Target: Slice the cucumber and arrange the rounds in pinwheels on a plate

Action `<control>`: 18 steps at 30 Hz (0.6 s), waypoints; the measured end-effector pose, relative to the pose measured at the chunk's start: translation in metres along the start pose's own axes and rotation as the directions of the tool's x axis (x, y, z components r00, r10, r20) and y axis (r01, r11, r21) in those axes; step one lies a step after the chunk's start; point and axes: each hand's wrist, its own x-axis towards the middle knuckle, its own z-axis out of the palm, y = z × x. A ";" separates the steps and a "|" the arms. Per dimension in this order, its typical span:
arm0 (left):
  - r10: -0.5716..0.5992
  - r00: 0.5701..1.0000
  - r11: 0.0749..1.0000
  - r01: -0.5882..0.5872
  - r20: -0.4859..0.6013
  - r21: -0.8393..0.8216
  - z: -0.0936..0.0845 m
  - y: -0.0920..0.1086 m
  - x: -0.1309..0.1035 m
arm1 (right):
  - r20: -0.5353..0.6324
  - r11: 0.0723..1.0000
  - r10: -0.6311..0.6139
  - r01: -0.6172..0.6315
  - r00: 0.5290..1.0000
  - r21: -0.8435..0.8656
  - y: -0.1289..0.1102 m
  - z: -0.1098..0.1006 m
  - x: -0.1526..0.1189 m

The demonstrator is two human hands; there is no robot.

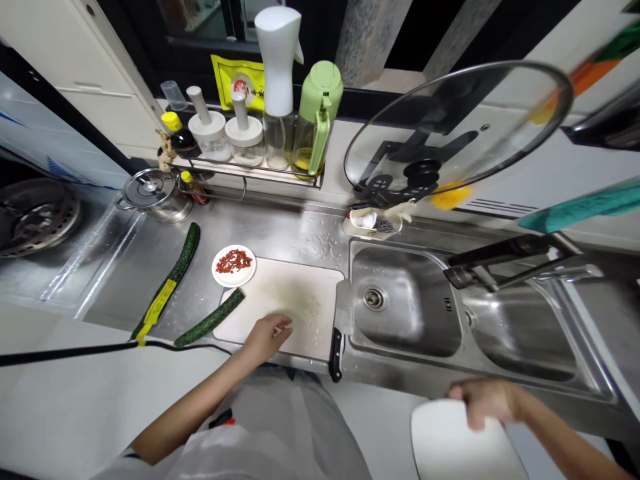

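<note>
Above the front half of the white cutting board (255, 320), my left hand (269, 338) has loosely curled, parted fingers and holds nothing. My right hand (487, 400), at the lower right in front of the sink counter, grips the edge of a white dish (457, 443). The dish has rounded corners and is partly cut off by the frame. A knife with a black handle (336, 357) lies along the board's right edge. Left of the board are a shorter cucumber (210, 321), its tip over the board, and a longer cucumber (183, 263) with yellow tape around it.
A small white plate of red pieces (234, 265) overlaps the board's upper left corner. A double sink (405, 300) with a black faucet (515, 260) is on the right. Behind stand a lidded pot (157, 193), a rack of jars and bottles (245, 143), and a glass lid (450, 127).
</note>
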 end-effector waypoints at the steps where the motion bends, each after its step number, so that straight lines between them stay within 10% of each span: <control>1: -0.008 1.000 1.000 0.008 -0.009 -0.001 -0.001 -0.001 -0.001 | 0.138 0.996 -0.005 -0.007 0.990 0.089 -0.004 -0.018 0.009; 2: -0.016 1.000 1.000 0.016 -0.019 -0.003 -0.002 -0.001 -0.002 | 0.274 0.978 -0.036 -0.022 0.961 0.208 -0.011 -0.038 0.019; 8: -0.088 0.992 0.996 0.087 -0.095 -0.016 -0.008 -0.003 -0.009 | 0.045 0.721 -0.255 0.160 0.966 0.674 -0.079 -0.113 0.082; 18: -0.163 0.970 0.986 0.152 -0.179 -0.072 -0.008 -0.013 -0.014 | -0.267 0.034 -0.191 0.278 0.945 0.960 -0.233 -0.057 0.178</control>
